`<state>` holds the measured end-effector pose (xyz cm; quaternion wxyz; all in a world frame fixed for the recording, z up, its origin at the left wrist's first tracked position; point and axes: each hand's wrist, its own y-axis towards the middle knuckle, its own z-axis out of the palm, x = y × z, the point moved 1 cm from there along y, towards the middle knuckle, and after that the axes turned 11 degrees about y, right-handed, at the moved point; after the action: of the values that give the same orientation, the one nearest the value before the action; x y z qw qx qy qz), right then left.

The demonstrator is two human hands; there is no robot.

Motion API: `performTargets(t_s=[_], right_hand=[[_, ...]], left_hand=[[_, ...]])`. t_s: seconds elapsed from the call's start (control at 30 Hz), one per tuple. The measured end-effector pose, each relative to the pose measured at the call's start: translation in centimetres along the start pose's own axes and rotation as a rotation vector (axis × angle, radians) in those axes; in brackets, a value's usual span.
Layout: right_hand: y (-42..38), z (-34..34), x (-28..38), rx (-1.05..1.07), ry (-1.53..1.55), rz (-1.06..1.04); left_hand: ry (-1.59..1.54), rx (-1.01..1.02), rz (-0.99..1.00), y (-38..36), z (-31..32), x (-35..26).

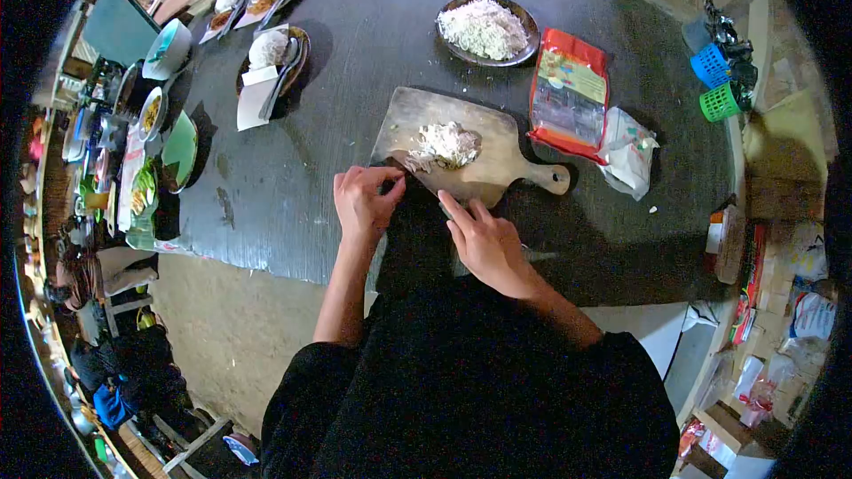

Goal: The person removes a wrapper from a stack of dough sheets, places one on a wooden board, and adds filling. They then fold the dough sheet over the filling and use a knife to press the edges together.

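A wooden cutting board with a handle lies in front of me, with a small heap of pale shredded food on it. At the board's near left corner is my left hand, thumb and index finger pinched together; what is between them is too small to make out. My right hand is by the board's near edge, index finger stretched forward and the other fingers curled in. Whatever lies under its fingers is hidden. Beyond the board stands a dark plate heaped with pale shreds.
A red and clear food packet and a crumpled white bag lie right of the board. Plates of rice with cutlery stand far left, near a green plate. Plastic baskets hang at the right. People sit at lower left.
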<state>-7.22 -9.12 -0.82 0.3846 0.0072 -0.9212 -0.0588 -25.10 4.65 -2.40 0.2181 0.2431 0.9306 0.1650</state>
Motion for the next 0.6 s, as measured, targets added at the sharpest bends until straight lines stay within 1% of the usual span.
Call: performTargets(t_s=[0.1, 0.17, 0.23, 0.3, 0.37, 0.43, 0.53, 0.6], right_hand=[[-0.7, -0.5, -0.1, -0.049, 0.044, -0.008], [-1.1, -1.2, 0.2, -0.014, 0.123, -0.003], [-1.3, -1.3, 0.2, 0.002, 0.102, -0.004], [-1.4, -1.4, 0.3, 0.052, 0.091, 0.035], [-1.2, -1.4, 0.5, 0.051, 0.084, 0.005], [-1.0, -1.4, 0.8, 0.105, 0.047, 0.034], [-0.7, -1.0, 0.8, 0.079, -0.008, 0.027], [-0.5, -0.5, 0.5, 0.050, -0.032, 0.020]], left_hand=[[-0.008, 0.015, -0.022, 0.0, 0.0, -0.1], [0.019, 0.009, 0.004, 0.1, -0.1, 0.0], [0.013, -0.016, 0.030, 0.0, 0.0, 0.1], [-0.020, -0.027, 0.006, 0.0, 0.1, 0.1], [-0.014, -0.017, 0.014, 0.0, 0.1, 0.2], [-0.003, 0.068, -0.014, 0.1, -0.3, 0.0], [0.028, 0.068, 0.003, 0.0, -0.4, -0.1], [0.015, 0.024, 0.017, -0.1, -0.2, -0.1]])
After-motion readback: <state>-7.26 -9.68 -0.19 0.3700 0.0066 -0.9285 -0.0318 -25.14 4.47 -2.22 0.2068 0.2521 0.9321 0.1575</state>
